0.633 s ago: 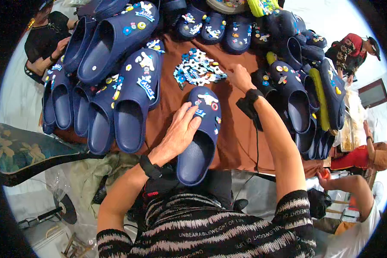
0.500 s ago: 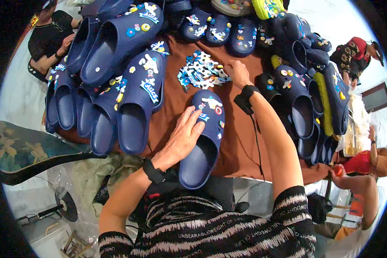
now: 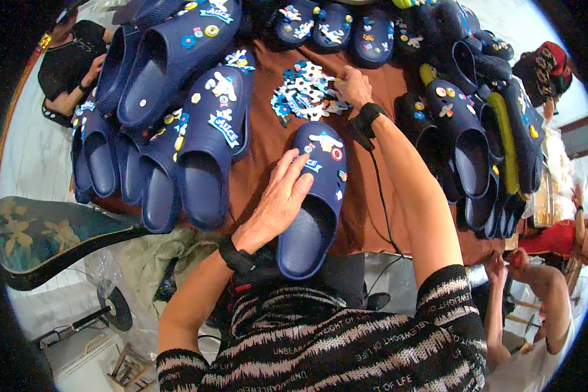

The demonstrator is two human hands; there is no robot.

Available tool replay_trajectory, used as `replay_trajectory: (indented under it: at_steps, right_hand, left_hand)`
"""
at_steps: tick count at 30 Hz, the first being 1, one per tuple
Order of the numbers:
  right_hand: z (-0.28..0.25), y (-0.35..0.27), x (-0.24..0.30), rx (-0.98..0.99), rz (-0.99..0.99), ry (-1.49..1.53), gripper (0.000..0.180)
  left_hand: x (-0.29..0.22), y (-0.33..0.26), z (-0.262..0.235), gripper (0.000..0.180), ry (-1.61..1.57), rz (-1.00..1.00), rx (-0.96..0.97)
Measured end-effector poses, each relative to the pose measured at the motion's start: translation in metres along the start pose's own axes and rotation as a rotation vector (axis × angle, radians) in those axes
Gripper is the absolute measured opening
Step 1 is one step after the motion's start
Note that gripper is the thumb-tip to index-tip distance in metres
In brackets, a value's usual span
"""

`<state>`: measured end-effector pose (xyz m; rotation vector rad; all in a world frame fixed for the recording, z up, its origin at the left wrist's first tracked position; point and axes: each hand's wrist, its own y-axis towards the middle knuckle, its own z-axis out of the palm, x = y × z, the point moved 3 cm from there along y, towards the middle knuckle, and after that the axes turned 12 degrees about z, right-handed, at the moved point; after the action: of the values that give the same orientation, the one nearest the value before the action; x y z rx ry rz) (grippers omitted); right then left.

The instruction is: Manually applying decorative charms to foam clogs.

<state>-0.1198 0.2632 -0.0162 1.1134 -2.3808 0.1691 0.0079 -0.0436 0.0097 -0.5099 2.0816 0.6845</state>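
While the left hand (image 3: 277,206) is lying flat and unclenched over the upper of a navy clog (image 3: 325,186), its fingers touching the left side near the charms, the right hand (image 3: 355,87) is bunching its fingertips at the right edge of a loose charm pile (image 3: 310,91); whether it is pinching a piece, I cannot tell. The clog is lying sole-down in front of the body, below the pile, its heel reaching past the near edge of the brown-draped desk (image 3: 366,222). Its toe is pointing away from the person, toward the pile, and its long axis is running nearly straight ahead, leaning slightly right at the toe. The foot opening is facing up and toward the person, showing a textured navy footbed, while the upper is carrying a white figure, a red round charm and a blue-and-white banner. The pile is sitting directly on the cloth, mixing white, blue and black pieces. Farther out, decorated clogs (image 3: 206,157) are crowding the left side, toes mostly away; a far row (image 3: 373,44) is turning its toes toward the person; more clogs (image 3: 460,134) are standing at right, beside a yellow-green one (image 3: 505,140). Beyond them, glossy plastic (image 3: 554,166) is bunching, its contents too blurred to tell.
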Motion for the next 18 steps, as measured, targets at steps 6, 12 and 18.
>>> replay_trajectory:
  at_steps: [6,12,18]
  right_hand:
    - [-0.047,-0.045,-0.006,0.355,-0.07,0.383,0.023]
    - [-0.089,-0.17,-0.015,0.868,-0.028,0.693,0.021]
    - [-0.078,-0.229,-0.038,0.841,0.276,0.897,0.017]
  left_hand:
    - [-0.002,0.001,-0.001,0.057,-0.043,-0.006,-0.015]
    - [0.004,-0.001,0.001,0.056,-0.024,-0.002,-0.011]
    - [0.007,-0.002,0.004,0.055,-0.017,0.019,-0.027]
